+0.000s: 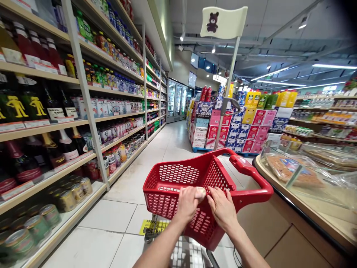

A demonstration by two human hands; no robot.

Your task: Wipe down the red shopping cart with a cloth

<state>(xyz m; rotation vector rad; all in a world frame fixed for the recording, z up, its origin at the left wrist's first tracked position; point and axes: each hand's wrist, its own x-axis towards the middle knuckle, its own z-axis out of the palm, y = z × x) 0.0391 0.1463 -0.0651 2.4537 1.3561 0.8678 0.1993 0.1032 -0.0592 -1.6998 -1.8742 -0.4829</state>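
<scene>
Left hand (187, 204) holds a pale item (200, 192) at the cart (203, 205); right hand (222, 209) rests there, fingers bent, grip unclear; the cart stands on the floor (97, 223) between shelves (117, 92) and tabletop (301, 204)

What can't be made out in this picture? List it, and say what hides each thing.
All in the head view:
Small whitish lump at the left hand: partly covered by fingers; identity unclear.
Flat yellow floor sign: crossed by the red plastic cart's metal frame; wording unreadable.
White paper shelf labels: too small and blurred to read.
Dark bottles with yellow figures: leftmost cut off by the left edge.
</scene>
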